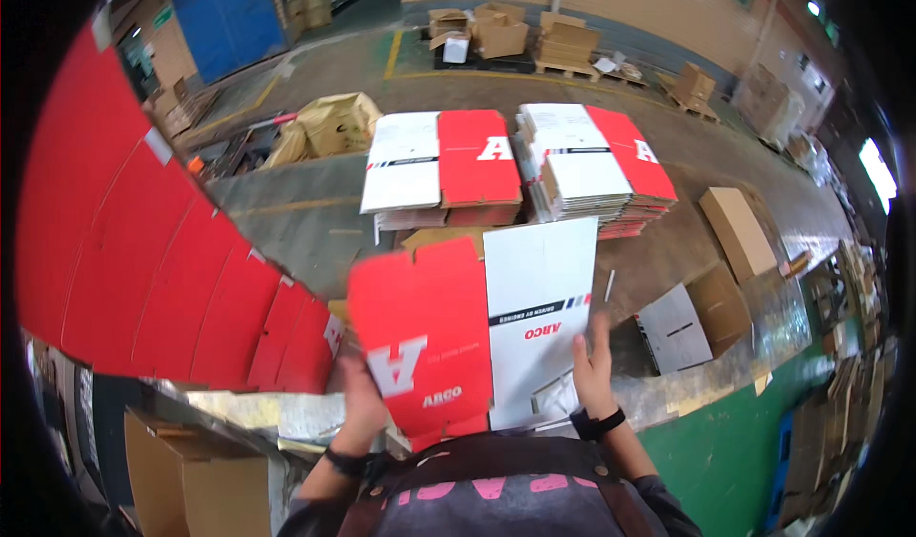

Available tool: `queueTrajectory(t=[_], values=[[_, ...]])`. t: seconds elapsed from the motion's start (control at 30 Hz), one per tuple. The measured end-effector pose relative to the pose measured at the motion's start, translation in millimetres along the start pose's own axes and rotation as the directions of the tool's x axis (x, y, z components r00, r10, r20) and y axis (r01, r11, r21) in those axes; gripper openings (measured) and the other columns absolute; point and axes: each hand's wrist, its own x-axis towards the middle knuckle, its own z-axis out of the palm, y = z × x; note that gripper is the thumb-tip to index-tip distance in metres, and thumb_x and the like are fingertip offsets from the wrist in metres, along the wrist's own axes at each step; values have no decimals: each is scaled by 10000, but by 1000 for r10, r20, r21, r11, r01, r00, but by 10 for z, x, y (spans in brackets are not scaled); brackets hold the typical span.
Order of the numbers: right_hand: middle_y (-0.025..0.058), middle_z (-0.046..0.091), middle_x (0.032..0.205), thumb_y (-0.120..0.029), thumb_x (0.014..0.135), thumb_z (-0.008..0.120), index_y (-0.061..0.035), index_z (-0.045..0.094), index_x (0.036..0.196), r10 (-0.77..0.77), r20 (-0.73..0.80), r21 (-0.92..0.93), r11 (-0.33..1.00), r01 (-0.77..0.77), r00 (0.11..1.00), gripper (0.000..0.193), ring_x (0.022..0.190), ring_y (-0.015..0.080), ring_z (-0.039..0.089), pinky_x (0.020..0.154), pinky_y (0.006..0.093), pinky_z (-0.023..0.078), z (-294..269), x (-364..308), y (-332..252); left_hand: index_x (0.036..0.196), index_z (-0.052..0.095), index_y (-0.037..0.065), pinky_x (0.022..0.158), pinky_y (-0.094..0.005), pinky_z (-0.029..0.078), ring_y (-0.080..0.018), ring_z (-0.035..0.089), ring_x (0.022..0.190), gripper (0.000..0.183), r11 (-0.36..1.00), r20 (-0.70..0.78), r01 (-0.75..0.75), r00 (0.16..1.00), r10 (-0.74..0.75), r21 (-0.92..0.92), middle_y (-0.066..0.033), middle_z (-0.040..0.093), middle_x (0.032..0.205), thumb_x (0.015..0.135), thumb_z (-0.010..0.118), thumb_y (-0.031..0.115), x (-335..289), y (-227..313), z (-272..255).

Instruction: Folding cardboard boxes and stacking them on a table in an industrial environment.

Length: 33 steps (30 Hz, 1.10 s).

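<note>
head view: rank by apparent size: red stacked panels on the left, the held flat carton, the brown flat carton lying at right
1. Red stacked panels, largest.
2. Held flat carton, between left hand and right hand; it is nearest the camera, so its true rank is unsure.
3. Brown flat carton, smallest.

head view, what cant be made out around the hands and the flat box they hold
- Left hand: fingers hidden behind the red-and-white flat box, so its grip is unclear.
- Right hand: blurred; whether it grips or just presses the box is unclear.
- Box's lower edge: hidden by the person's apron.
- Stacks beyond: how many sheets, too small to count.
</note>
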Motion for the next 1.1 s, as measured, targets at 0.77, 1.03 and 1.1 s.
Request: queueTrajectory(t=[0.77,1.03,1.1], values=[[126,521,656,-236,940,539,-49,507,602,-903,390,510,373,775,178,387,681,335,520,767,462,430,-17,666,-1950,618,620,69,603,-408,419,-328,603,657,432,-316,916,-897,370,-155,309,-123,616,708,851,599,432,-164,1756,1579],[116,580,778,-230,842,705,-37,576,727,-863,420,455,467,759,279,259,756,320,531,835,426,426,173,528,-1549,937,598,13,613,-376,376,-223,509,638,133,-155,927,-926,311,211,345,-93,524,742,850,641,104,-168,1124,1460],[105,574,769,-230,829,700,-66,579,973,-697,-43,87,711,698,715,250,822,326,515,779,441,407,116,421,-1540,1147,491,22,707,-323,402,-140,498,816,240,77,538,-606,752,382,792,-91,494,912,923,568,59,-282,1045,1127]])
